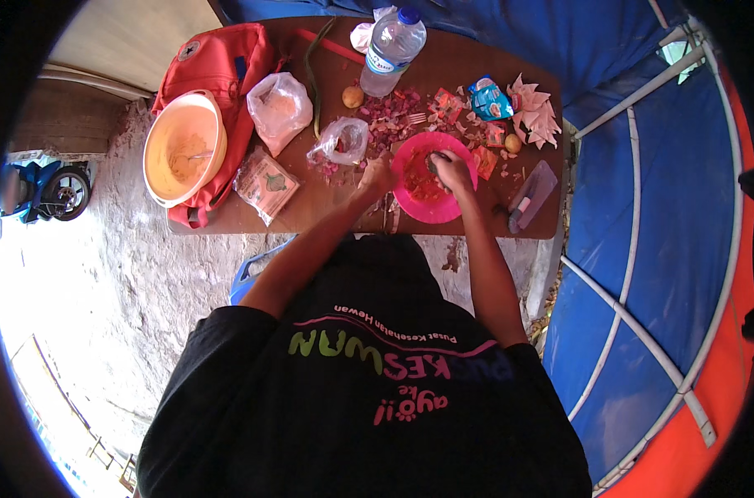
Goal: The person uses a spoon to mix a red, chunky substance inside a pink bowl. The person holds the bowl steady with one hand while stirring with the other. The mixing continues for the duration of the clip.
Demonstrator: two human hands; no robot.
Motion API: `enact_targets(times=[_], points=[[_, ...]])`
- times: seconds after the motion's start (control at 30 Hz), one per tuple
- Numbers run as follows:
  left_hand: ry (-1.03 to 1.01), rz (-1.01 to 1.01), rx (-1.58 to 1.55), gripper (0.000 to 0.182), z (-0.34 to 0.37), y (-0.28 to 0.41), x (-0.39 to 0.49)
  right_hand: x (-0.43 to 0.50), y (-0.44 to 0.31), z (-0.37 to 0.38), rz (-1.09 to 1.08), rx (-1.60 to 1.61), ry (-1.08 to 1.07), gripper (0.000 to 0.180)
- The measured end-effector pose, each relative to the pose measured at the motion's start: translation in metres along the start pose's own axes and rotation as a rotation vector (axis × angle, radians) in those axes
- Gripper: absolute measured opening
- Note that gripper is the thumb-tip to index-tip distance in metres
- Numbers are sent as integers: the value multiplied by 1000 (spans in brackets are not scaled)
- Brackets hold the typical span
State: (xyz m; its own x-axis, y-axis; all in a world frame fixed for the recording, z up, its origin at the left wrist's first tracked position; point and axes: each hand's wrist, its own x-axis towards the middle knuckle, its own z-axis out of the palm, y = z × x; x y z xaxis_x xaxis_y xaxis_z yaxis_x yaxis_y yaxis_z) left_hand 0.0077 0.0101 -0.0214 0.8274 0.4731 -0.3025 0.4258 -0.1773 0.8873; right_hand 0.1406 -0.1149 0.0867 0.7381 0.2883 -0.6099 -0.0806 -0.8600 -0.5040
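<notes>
A bright pink plastic plate or shallow mortar [424, 210] stands near the front edge of the wooden table, with a crushed red mixture [422, 187] in it. Over its right part my right hand [453, 171] grips a dark pestle-like tool [436, 163]. My left hand [377, 173] is at the left side of the pink dish; whether it touches the rim or holds anything is unclear. Just beyond it lies a clear plastic bag [346, 140] with an open top. Reddish-purple onion peelings [389, 112] are scattered behind the dish, with a fork [416, 118] among them.
At left, a yellow bowl [154, 155] with a spoon rests on a red backpack [212, 59]. A bag of pale powder [280, 109], a wrapped package [268, 187] and a large water bottle [392, 53] stand about. At right are blue sachets [490, 99] and a sheathed knife-like item [529, 199].
</notes>
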Motion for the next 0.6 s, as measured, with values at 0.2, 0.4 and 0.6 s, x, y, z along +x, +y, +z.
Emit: enact_targets(times=[0.2,0.4,0.6], points=[[-7,-7,82,40,-4,9,-5,5,-18,3,-103,151,25,35],[43,-26,44,39,-2,11,-8,-25,-6,48,-217,-410,86,45],[-17,-7,9,41,0,2,-9,-37,12,54,-337,-233,399,50]])
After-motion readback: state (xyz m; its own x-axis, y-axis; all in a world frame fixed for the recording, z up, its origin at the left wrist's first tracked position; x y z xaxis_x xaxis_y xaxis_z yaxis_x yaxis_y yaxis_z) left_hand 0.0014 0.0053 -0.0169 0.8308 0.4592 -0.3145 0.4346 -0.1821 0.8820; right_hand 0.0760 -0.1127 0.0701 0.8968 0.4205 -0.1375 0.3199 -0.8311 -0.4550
